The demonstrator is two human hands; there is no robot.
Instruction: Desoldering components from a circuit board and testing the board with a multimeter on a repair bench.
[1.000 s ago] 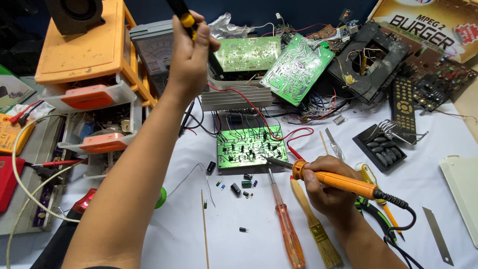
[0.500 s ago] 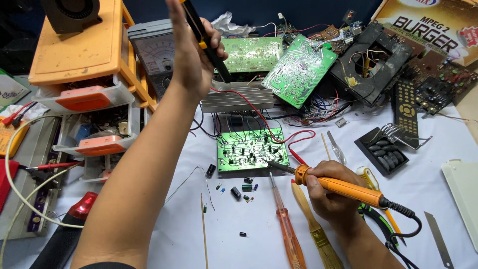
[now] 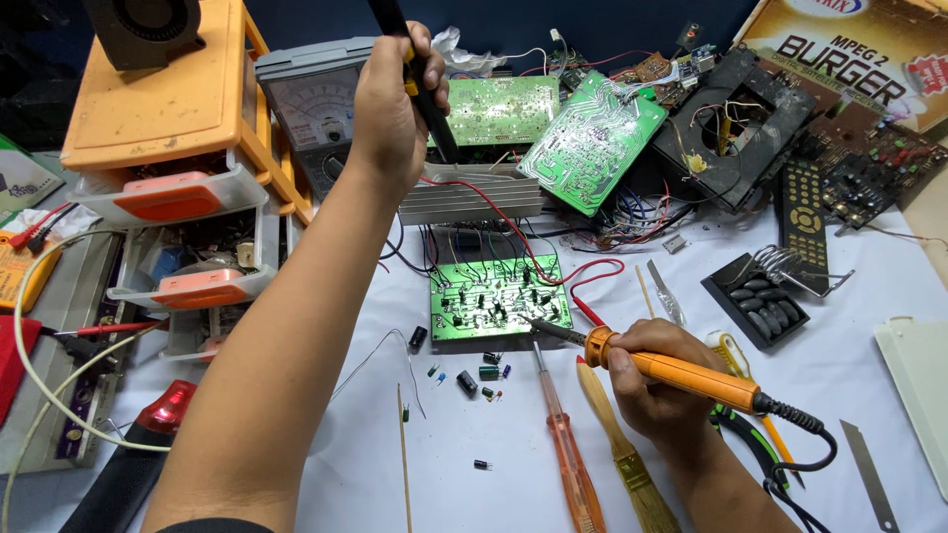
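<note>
While a soldering iron is clamped in the right hand, its tip is set on the green board.
A black tool is gripped by the left hand fingers, raised above the surface.

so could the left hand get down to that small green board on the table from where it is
Probably yes. The left hand is raised above the small green board, with nothing between them, but it already grips a black and yellow tool, and the soldering iron tip sits at the board's right edge.

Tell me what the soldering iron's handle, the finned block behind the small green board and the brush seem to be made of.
Soldering iron handle in the right hand: smooth orange plastic, by its slight sheen. Finned block: bare metal, probably aluminium, pale grey with ribs. Brush: handle looks like unpainted wood, tan and matte.
</note>
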